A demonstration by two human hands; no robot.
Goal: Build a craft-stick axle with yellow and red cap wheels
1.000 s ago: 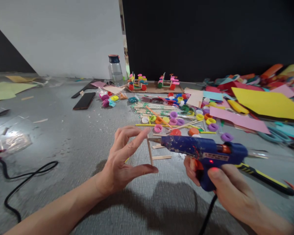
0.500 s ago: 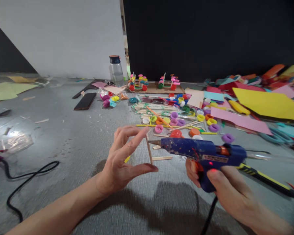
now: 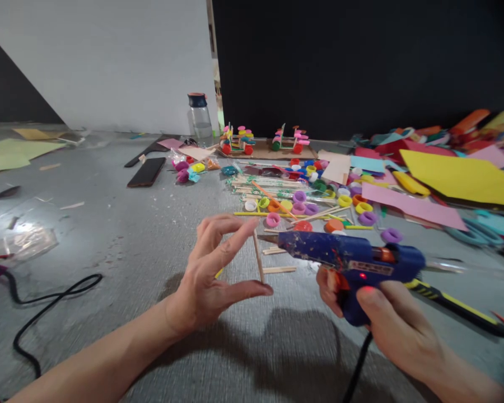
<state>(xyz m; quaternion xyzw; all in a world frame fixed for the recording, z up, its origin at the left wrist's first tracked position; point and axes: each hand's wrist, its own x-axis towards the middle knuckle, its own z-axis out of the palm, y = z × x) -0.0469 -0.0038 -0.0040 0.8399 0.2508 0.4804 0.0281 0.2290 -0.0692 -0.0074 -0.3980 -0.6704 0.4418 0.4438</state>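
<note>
A short, thin wooden stick stands nearly upright between the thumb and forefinger of my left hand, which pinches it by its two ends. My right hand is wrapped around the handle of a blue glue gun, a finger at its orange trigger and a red light lit on its side. The gun's metal nozzle points left, at the upper part of the stick; whether it touches cannot be made out. Beyond the hands lie loose wooden sticks and colourful bottle-cap rings.
Two small toy cars stand on cardboard at the back, beside a water bottle. Coloured paper, scissors and a yellow-black cutter lie right. A black phone and a black cord lie left.
The glue gun's nozzle has shifted slightly upward along the stick, toward its top end. My left hand keeps its pinch almost unmoved.
</note>
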